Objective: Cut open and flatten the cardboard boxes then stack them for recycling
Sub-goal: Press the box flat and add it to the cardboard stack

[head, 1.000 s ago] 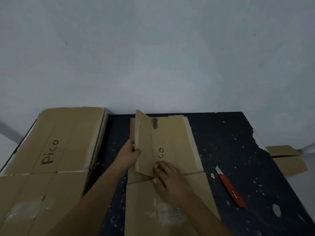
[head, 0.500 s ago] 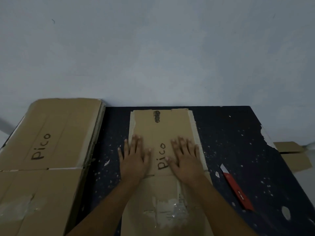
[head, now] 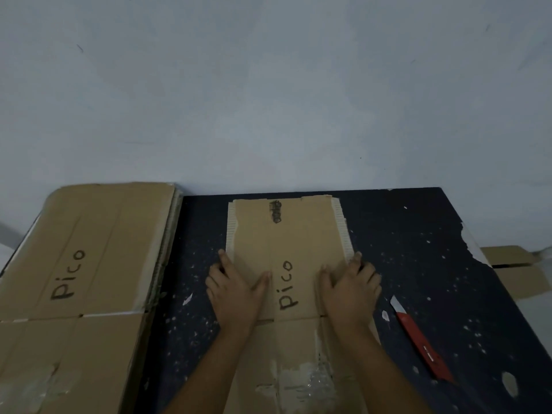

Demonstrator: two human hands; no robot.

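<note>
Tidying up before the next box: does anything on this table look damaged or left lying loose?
The red box cutter lies loose right of the right hand with its blade out. The dark table is chipped along its right edge.

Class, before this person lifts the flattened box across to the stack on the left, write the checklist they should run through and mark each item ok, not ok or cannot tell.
1. Flattened box lies flat on the table: ok.
2. Left hand and right hand sit at its side edges: ok.
3. Fingers curled under the edges for a firm grip: cannot tell.
4. Red cutter apart from both hands: ok.
5. Cutter blade retracted: not ok, tip shows.
6. Stack has a flat top to receive it: ok.
</note>
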